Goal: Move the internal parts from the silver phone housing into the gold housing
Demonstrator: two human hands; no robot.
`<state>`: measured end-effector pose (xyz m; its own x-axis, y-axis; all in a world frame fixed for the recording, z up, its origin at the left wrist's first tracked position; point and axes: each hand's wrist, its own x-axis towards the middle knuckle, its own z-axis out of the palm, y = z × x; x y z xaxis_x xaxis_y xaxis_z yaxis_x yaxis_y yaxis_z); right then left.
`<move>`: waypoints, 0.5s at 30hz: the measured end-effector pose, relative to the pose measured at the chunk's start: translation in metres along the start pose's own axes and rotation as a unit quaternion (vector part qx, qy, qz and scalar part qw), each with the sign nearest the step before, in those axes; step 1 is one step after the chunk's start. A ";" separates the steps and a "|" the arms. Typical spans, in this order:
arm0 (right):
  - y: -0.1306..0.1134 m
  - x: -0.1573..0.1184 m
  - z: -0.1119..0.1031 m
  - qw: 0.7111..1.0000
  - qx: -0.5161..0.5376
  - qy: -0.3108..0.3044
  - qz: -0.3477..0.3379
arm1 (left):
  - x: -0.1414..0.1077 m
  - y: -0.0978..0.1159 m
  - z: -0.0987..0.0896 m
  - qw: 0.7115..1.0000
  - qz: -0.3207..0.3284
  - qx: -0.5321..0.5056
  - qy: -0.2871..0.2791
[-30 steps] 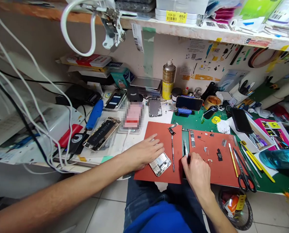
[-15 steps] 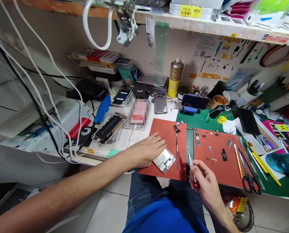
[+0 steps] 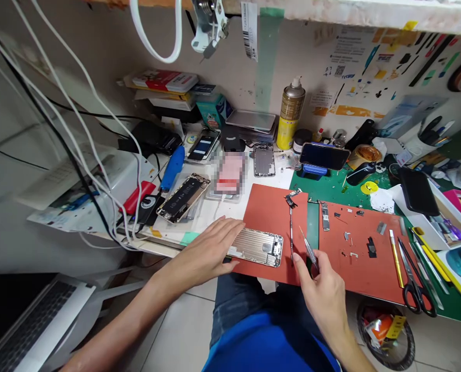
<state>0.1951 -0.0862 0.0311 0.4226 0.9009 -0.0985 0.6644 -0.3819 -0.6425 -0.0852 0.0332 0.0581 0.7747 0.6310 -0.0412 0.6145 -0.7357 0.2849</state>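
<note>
My left hand [image 3: 212, 250] grips the left end of a bare phone housing [image 3: 255, 247], fingers over the top and thumb along the near edge. The housing lies nearly level on the left red mat [image 3: 269, 206], its metal inside facing up. In my right hand [image 3: 325, 284] is a slim screwdriver [image 3: 311, 253], its tip pointing up and away. My right thumb is at the lower end of a thin metal pry tool [image 3: 291, 232] on the mat; whether it touches I cannot tell. A small dark phone part [image 3: 293, 198] lies at the tool's far end.
Small phone parts and a logic board [image 3: 325, 217] lie on the right red mat [image 3: 354, 268]. Scissors [image 3: 414, 284], tweezers and yellow-handled tools sit at the right. Behind are an opened phone [image 3: 186, 199], a propped phone [image 3: 325, 156] and a spray can [image 3: 291, 113]. White cables [image 3: 94, 103] hang at left.
My left hand has turned the phone housing from a slant to nearly level, showing more of it. My right hand has come closer to the pry tool. The camera view has shifted.
</note>
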 end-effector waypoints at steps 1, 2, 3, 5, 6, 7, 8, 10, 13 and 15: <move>-0.003 0.004 0.004 0.998 -0.062 0.005 -0.023 | -0.003 -0.002 0.002 1.000 -0.007 -0.006 -0.002; -0.006 0.008 0.008 0.993 -0.113 0.005 -0.044 | -0.005 -0.003 0.003 1.000 -0.010 -0.013 -0.008; -0.009 0.011 0.011 0.987 -0.151 0.001 -0.059 | -0.006 -0.004 0.004 1.000 -0.009 -0.022 -0.014; -0.012 0.016 0.017 0.979 -0.189 -0.005 -0.071 | -0.004 -0.004 0.005 0.999 -0.003 -0.040 -0.020; -0.013 0.018 0.019 0.978 -0.197 -0.006 -0.073 | -0.003 -0.004 0.006 0.999 -0.002 -0.047 -0.019; -0.013 0.019 0.021 0.975 -0.207 -0.006 -0.076 | -0.002 -0.004 0.006 0.999 -0.001 -0.052 -0.016; -0.013 0.020 0.021 0.973 -0.217 -0.004 -0.077 | -0.001 -0.004 0.006 0.998 -0.001 -0.056 -0.013; -0.012 0.022 0.020 0.969 -0.235 -0.001 -0.078 | -0.001 -0.004 0.006 0.998 -0.002 -0.062 -0.010; -0.008 0.026 0.016 0.963 -0.258 0.009 -0.075 | -0.003 -0.003 0.005 0.998 0.001 -0.068 -0.012; -0.003 0.028 0.011 0.961 -0.268 0.014 -0.074 | -0.004 0.000 0.006 0.997 0.009 -0.072 -0.012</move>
<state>0.1981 -0.0571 0.0220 0.3115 0.9502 -0.0107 0.9369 -0.3089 -0.1637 -0.0874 0.0291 0.0522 0.7893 0.6113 -0.0569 0.5742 -0.7022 0.4210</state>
